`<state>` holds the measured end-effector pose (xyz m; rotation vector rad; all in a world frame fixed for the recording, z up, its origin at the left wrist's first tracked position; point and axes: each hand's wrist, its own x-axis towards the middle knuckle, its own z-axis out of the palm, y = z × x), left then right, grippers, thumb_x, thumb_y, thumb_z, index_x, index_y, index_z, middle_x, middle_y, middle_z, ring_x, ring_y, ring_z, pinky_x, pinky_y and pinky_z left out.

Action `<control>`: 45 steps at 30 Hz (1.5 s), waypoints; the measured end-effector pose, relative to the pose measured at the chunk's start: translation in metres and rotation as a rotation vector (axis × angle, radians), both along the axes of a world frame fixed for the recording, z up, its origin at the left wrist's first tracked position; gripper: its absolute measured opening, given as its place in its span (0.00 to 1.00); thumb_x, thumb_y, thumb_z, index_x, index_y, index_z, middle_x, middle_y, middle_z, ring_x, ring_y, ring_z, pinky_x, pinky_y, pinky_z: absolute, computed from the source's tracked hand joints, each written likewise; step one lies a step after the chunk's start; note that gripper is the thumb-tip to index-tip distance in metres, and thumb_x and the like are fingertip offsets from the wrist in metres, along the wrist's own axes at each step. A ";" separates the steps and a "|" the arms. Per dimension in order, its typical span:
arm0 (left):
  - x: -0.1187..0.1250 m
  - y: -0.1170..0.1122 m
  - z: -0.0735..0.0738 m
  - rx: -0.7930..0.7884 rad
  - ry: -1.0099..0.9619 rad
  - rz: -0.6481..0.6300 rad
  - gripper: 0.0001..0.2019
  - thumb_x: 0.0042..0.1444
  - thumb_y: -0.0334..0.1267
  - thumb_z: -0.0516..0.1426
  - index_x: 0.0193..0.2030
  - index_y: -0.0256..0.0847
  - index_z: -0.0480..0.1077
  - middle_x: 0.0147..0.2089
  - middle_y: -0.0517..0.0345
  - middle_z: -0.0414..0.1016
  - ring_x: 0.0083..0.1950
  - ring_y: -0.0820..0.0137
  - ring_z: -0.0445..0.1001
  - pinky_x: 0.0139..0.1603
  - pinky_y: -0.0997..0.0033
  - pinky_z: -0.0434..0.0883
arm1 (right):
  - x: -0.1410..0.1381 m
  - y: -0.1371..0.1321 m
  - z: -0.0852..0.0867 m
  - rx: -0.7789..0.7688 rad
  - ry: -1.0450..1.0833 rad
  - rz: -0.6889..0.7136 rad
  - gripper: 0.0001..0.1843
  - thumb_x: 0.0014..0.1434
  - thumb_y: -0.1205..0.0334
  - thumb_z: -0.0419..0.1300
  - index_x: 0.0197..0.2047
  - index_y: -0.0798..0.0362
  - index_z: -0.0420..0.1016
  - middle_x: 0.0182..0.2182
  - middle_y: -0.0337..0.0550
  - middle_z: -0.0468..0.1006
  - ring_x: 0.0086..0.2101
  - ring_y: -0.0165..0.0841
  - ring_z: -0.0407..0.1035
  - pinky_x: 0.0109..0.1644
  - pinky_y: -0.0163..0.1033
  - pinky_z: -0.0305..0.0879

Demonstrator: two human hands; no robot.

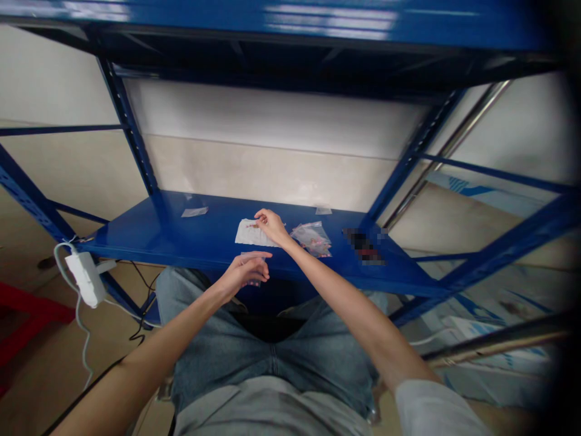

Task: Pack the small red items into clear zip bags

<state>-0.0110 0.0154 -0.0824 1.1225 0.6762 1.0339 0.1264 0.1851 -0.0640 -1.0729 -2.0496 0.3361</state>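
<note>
My right hand (272, 227) rests at the right edge of a white printed sheet (252, 234) lying on the blue metal shelf (136, 233), its fingertips on the paper. Just below, my left hand (244, 270) is raised above the shelf's front edge, with a small, faint clear plastic bag (252, 269) seemingly held in its fingers. To the right of my right hand lies a clear bag of small pink-red items (312, 238). Loose clear bags (195, 212) (323, 211) lie farther back.
A blurred dark object (364, 247) lies toward the shelf's right end. A white power adapter (84, 278) hangs at the left corner with cables. Blue steel uprights (129, 127) frame the shelf, and another shelf (272, 21) runs overhead. Printed cartons (494, 333) stand low at right.
</note>
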 end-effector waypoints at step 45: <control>0.003 -0.005 -0.001 0.040 0.109 0.105 0.19 0.47 0.49 0.70 0.36 0.35 0.74 0.27 0.55 0.75 0.27 0.73 0.73 0.28 0.76 0.65 | 0.004 -0.002 -0.024 0.071 -0.206 0.037 0.05 0.59 0.65 0.62 0.33 0.53 0.80 0.35 0.45 0.81 0.39 0.36 0.68 0.49 0.39 0.59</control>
